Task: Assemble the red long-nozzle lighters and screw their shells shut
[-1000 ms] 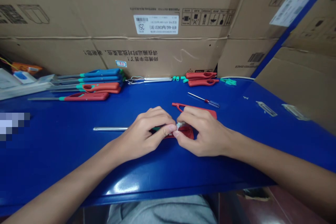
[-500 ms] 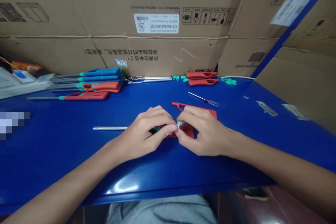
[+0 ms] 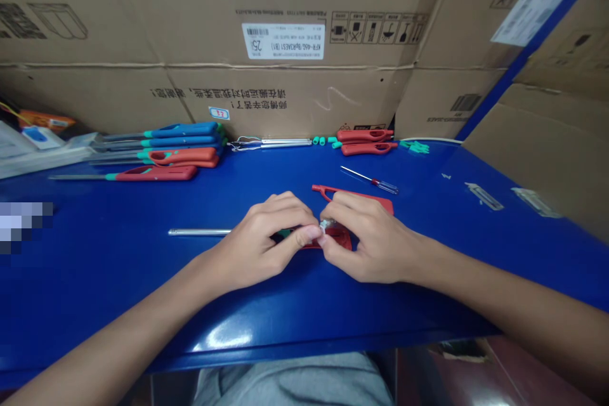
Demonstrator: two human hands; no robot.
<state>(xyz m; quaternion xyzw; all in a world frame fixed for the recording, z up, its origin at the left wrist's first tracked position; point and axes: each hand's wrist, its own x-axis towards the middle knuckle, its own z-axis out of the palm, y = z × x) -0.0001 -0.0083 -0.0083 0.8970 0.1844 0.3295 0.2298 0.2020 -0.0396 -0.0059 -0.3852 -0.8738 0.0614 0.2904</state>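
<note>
A small metal part (image 3: 326, 224) sits pinched between the left hand (image 3: 266, 241) and right hand (image 3: 366, 240), their fingertips meeting over a red plastic casing (image 3: 383, 206) on the blue desk (image 3: 118, 247); behind, a carton label (image 3: 283, 41) reads KFR-46G/BpR3AES1 (B1)

Head view, roughly downward onto workbench (image 3: 104, 292)
</note>
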